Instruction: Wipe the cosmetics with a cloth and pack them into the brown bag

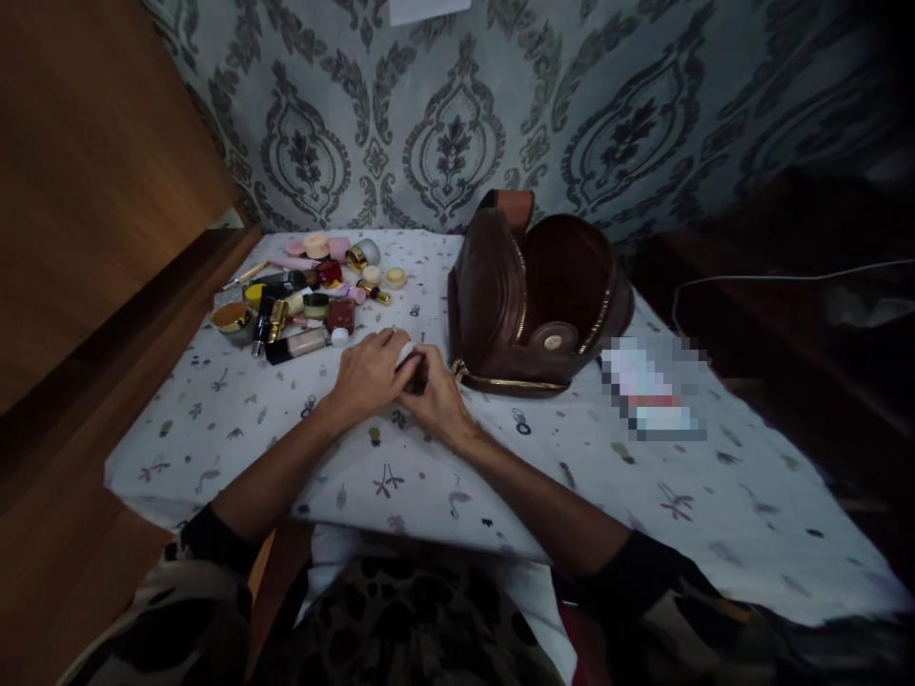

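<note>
Brown leather catches our eye first: an unzipped bag (533,305) lies open on the desk (643,495), at about two o'clock from our hands and just beside them. At ten to eleven o'clock a heap of cosmetics (307,291) crowds the far left corner: jars, tubes, small bottles, well within reach and not blocking us. A blurred patch sits at three o'clock beyond the bag. Our left hand (370,373) and right hand (435,393) meet near the middle of the desk, fingers of both curled around a small white-tipped item (405,354). Only its pale end shows, pointing toward twelve o'clock; its long axis we cannot tell, since the hands hide the rest.
</note>
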A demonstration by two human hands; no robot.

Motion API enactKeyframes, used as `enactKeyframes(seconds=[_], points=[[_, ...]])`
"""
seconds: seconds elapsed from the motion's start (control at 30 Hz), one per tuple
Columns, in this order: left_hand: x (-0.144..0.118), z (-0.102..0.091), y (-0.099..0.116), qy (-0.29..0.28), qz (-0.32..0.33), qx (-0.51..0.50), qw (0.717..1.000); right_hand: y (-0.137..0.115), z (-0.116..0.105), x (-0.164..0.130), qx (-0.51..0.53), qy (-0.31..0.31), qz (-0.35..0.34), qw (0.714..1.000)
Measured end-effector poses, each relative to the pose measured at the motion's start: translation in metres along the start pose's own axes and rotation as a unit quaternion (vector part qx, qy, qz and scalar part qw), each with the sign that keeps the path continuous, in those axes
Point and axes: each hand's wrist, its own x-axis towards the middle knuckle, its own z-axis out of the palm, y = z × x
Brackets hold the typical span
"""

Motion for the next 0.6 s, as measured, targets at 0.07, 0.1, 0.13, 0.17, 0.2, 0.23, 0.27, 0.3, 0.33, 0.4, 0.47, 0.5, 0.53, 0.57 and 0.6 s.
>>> enactKeyframes(seconds=[0.07, 0.1, 0.13, 0.17, 0.2, 0.23, 0.27, 0.3, 0.33, 0.4, 0.47, 0.5, 0.53, 0.57, 0.6], points=[[0.004, 0.001, -0.01, 0.013, -0.018, -0.045, 0.999, 0.004, 0.003, 0.0, 0.023, -0.012, 0.007, 1.0], [0.007, 0.002, -0.016, 0.023, -0.027, -0.079, 0.996, 0.006, 0.005, 0.0, 0.03, -0.017, 0.015, 0.999], [0.009, 0.004, -0.022, 0.034, -0.037, -0.118, 0.992, 0.008, 0.006, -0.001, 0.032, -0.023, 0.025, 0.999], [0.011, 0.006, -0.028, 0.047, -0.05, -0.161, 0.985, 0.008, 0.007, -0.002, 0.027, -0.03, 0.035, 0.999], [0.013, 0.008, -0.033, 0.062, -0.065, -0.204, 0.975, 0.008, 0.008, -0.003, 0.018, -0.039, 0.042, 0.998], [0.015, 0.011, -0.037, 0.076, -0.081, -0.248, 0.962, 0.008, 0.008, -0.004, 0.006, -0.048, 0.046, 0.998], [0.016, 0.015, -0.039, 0.088, -0.099, -0.291, 0.947, 0.006, 0.007, -0.005, -0.007, -0.056, 0.045, 0.997], [0.016, 0.019, -0.039, 0.097, -0.115, -0.332, 0.931, 0.005, 0.007, -0.006, -0.016, -0.062, 0.04, 0.997], [0.017, 0.023, -0.038, 0.101, -0.13, -0.369, 0.915, 0.004, 0.006, -0.006, -0.019, -0.065, 0.033, 0.997], [0.017, 0.03, -0.035, 0.103, -0.16, -0.43, 0.883, 0.001, 0.004, -0.007, -0.007, -0.063, 0.017, 0.998], [0.017, 0.033, -0.033, 0.097, -0.19, -0.47, 0.857, 0.0, 0.003, -0.006, 0.018, -0.054, 0.005, 0.998], [0.017, 0.034, -0.032, 0.087, -0.199, -0.482, 0.849, -0.001, 0.002, -0.006, 0.029, -0.048, 0.001, 0.998], [0.018, 0.033, -0.032, 0.075, -0.202, -0.489, 0.845, -0.001, 0.002, -0.006, 0.036, -0.044, -0.002, 0.998], [0.018, 0.032, -0.033, 0.06, -0.197, -0.492, 0.846, -0.001, 0.002, -0.005, 0.04, -0.042, -0.005, 0.998], [0.018, 0.031, -0.034, 0.045, -0.188, -0.491, 0.85, -0.002, 0.002, -0.005, 0.04, -0.044, -0.008, 0.998]])
